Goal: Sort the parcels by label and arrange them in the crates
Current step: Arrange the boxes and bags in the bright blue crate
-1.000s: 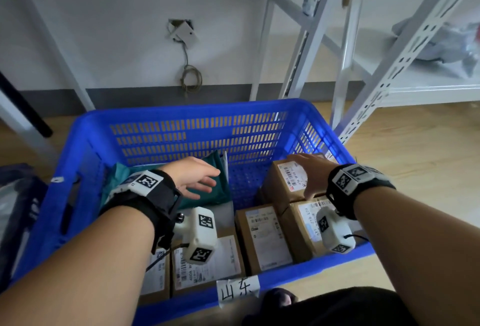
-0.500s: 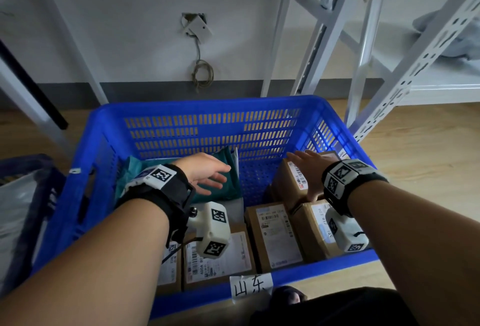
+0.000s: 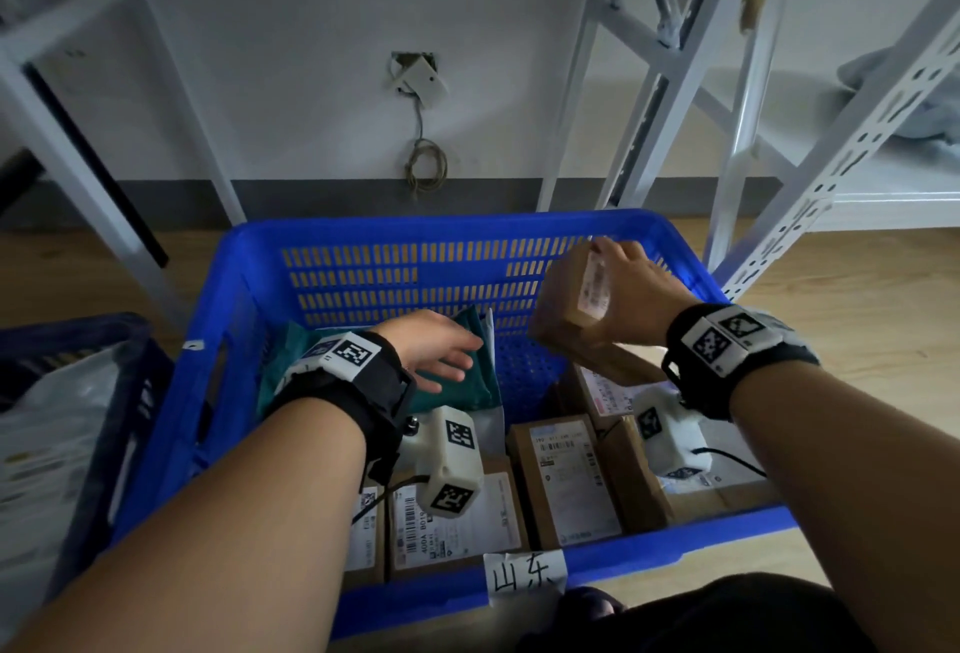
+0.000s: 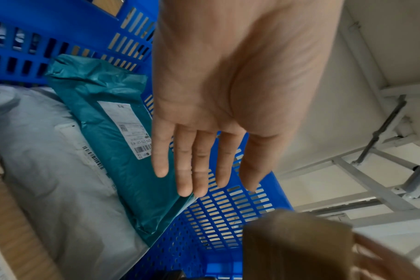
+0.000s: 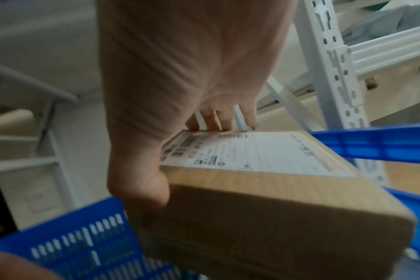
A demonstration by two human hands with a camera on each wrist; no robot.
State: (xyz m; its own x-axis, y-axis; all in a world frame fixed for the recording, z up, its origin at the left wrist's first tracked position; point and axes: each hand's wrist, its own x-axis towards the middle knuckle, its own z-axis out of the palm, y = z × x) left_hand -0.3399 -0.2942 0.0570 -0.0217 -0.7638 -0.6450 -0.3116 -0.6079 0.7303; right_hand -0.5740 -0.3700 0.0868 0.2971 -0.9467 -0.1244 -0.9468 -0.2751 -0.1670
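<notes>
A blue plastic crate [image 3: 363, 236] with a handwritten paper tag [image 3: 524, 577] on its near rim holds several labelled parcels. My right hand [image 3: 631, 283] grips a small brown cardboard box [image 3: 569, 301] with a white label, lifted above the crate's right side and tilted on edge; in the right wrist view the box [image 5: 264, 181] sits between thumb and fingers. My left hand [image 3: 441, 345] hovers flat with straight fingers [image 4: 187, 163] over a teal mailer bag [image 4: 113, 113] that lies on a grey mailer [image 4: 48, 151]. More boxes [image 3: 566, 475] line the crate's near side.
White metal shelving uprights [image 3: 831, 158] stand right behind the crate's right corner. A second dark crate [image 3: 72, 340] with a pale bag sits to the left. A grey table leg [image 3: 67, 158] stands at the back left. The far middle of the crate floor [image 3: 524, 371] is bare.
My right hand has closed on the brown box it rested on and lifted it up out of the stack, tilting it. My left hand stays over the teal mailer.
</notes>
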